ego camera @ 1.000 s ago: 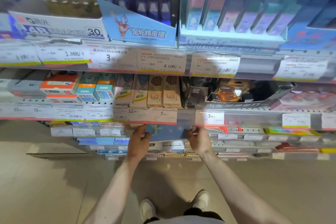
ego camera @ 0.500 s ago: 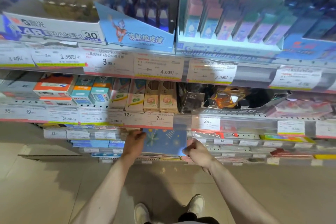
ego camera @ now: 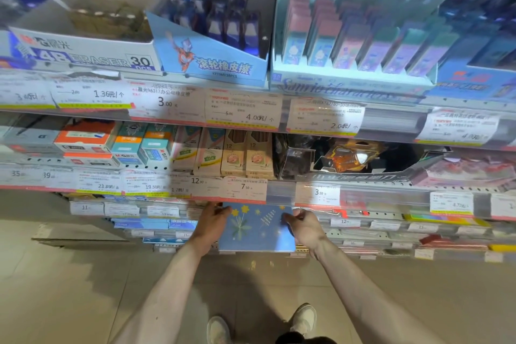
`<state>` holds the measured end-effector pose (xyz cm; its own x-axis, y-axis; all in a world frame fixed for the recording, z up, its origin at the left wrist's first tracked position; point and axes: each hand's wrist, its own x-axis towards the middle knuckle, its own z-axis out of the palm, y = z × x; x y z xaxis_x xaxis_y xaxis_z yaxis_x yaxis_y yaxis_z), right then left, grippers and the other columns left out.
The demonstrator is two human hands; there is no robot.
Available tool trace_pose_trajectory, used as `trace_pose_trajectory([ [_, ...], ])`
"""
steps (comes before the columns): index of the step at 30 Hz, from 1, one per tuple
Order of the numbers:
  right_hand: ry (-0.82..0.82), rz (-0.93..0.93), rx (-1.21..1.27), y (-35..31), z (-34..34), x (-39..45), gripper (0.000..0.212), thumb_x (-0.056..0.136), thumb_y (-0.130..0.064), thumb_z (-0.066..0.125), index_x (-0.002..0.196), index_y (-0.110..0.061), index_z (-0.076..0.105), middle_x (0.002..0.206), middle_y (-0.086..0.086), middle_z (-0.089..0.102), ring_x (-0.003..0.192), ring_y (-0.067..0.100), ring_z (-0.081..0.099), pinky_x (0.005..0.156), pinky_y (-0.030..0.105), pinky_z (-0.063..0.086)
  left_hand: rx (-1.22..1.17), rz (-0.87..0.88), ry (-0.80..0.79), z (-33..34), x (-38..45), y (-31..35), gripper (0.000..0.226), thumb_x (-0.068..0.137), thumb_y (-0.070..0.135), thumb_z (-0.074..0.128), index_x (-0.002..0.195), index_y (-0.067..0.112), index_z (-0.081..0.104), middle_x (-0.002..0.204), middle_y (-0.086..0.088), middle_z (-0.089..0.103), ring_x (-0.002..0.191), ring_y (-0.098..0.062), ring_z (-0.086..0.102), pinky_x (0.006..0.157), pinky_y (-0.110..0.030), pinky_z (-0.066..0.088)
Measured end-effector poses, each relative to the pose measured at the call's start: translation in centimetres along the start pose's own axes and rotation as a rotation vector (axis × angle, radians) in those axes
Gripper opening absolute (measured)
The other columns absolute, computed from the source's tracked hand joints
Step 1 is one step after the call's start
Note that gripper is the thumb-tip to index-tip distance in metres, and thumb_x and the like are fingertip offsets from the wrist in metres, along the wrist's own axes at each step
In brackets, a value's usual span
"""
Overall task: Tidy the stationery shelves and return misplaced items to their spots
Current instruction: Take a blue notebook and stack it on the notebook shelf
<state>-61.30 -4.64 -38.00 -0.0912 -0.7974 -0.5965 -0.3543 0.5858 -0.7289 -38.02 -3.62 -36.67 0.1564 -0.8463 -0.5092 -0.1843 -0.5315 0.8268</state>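
Farther out now, blue flowered notebook (ego camera: 257, 227) gripped by left hand (ego camera: 211, 222) and right hand (ego camera: 305, 227)

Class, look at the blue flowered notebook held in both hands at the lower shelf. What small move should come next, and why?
Probably draw the blue notebook a little further out toward the body. The left hand and right hand grip its two sides, but its top edge sits under the shelf rail with the price tags, so it is not yet clear of the shelf.

The blue notebook (ego camera: 257, 227) has slid farther out from under the shelf.
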Motion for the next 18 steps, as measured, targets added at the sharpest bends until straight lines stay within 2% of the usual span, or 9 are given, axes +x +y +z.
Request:
trace_pose_trajectory([
  [2, 0.001, -0.010, 0.018, 0.1, -0.1, 0.2, 0.022, 0.092, -0.021, 0.067, 0.076, -0.014, 0.055, 0.057, 0.000, 0.054, 0.052, 0.016, 0.038, 0.050, 0.025, 0.032, -0.030, 0.016, -0.003, -0.1, -0.2, 0.1, 0.032, 0.099, 0.011, 0.054, 0.130, 0.018, 0.052, 0.116, 0.007, 0.059, 0.113, -0.018, 0.056, 0.102, -0.036, 0.044],
  [5, 0.019, -0.054, 0.021, -0.2, -0.3, 0.3, 0.039, 0.093, -0.017, 0.067, 0.065, -0.020, 0.040, 0.055, -0.001, 0.045, 0.051, 0.015, 0.036, 0.049, 0.025, 0.031, -0.083, 0.017, 0.001, -0.2, -0.4, 0.2, 0.029, 0.100, 0.013, 0.054, 0.128, 0.021, 0.051, 0.119, 0.007, 0.056, 0.116, -0.015, 0.052, 0.103, -0.033, 0.041],
  [7, 0.038, -0.064, 0.045, -0.6, -0.4, 0.1, 0.034, 0.094, -0.015, 0.066, 0.066, -0.023, 0.049, 0.052, -0.010, 0.049, 0.050, 0.009, 0.040, 0.049, 0.021, 0.033, -0.114, 0.026, -0.010, -0.2, -0.4, 0.1, 0.029, 0.101, 0.014, 0.054, 0.127, 0.025, 0.051, 0.118, 0.010, 0.058, 0.119, -0.015, 0.053, 0.105, -0.036, 0.041],
  [9, 0.052, -0.092, 0.086, -1.1, -0.6, -0.3, 0.022, 0.095, -0.011, 0.064, 0.077, -0.023, 0.061, 0.060, -0.013, 0.056, 0.054, 0.004, 0.046, 0.051, 0.016, 0.036, -0.141, 0.061, -0.019, -0.2, -0.5, 0.2, 0.027, 0.101, 0.014, 0.054, 0.121, 0.032, 0.053, 0.115, 0.018, 0.060, 0.118, -0.013, 0.054, 0.107, -0.040, 0.043],
  [13, 0.028, -0.120, 0.122, -1.6, -1.4, -1.0, 0.015, 0.095, -0.011, 0.062, 0.091, -0.025, 0.067, 0.065, -0.016, 0.058, 0.056, -0.001, 0.045, 0.052, 0.012, 0.035, -0.175, 0.099, -0.029, 0.0, -0.8, 1.0, 0.029, 0.100, 0.015, 0.056, 0.106, 0.044, 0.056, 0.111, 0.024, 0.060, 0.114, -0.011, 0.056, 0.105, -0.040, 0.044],
  [15, -0.002, -0.120, 0.128, -1.6, -1.7, -1.2, 0.015, 0.095, -0.010, 0.062, 0.095, -0.023, 0.067, 0.069, -0.016, 0.060, 0.058, -0.001, 0.046, 0.055, 0.014, 0.036, -0.181, 0.091, -0.028, -0.2, -1.1, 1.1, 0.030, 0.100, 0.013, 0.056, 0.108, 0.041, 0.055, 0.110, 0.025, 0.058, 0.115, -0.011, 0.055, 0.106, -0.038, 0.042],
  [18, -0.014, -0.109, 0.093, -1.5, -1.6, -1.4, 0.026, 0.096, -0.014, 0.060, 0.075, -0.027, 0.057, 0.052, -0.019, 0.056, 0.049, -0.004, 0.046, 0.052, 0.012, 0.034, -0.189, 0.069, -0.042, -0.6, -1.4, 0.5, 0.033, 0.099, 0.012, 0.057, 0.126, 0.029, 0.054, 0.122, 0.011, 0.063, 0.122, -0.015, 0.056, 0.109, -0.040, 0.042],
])
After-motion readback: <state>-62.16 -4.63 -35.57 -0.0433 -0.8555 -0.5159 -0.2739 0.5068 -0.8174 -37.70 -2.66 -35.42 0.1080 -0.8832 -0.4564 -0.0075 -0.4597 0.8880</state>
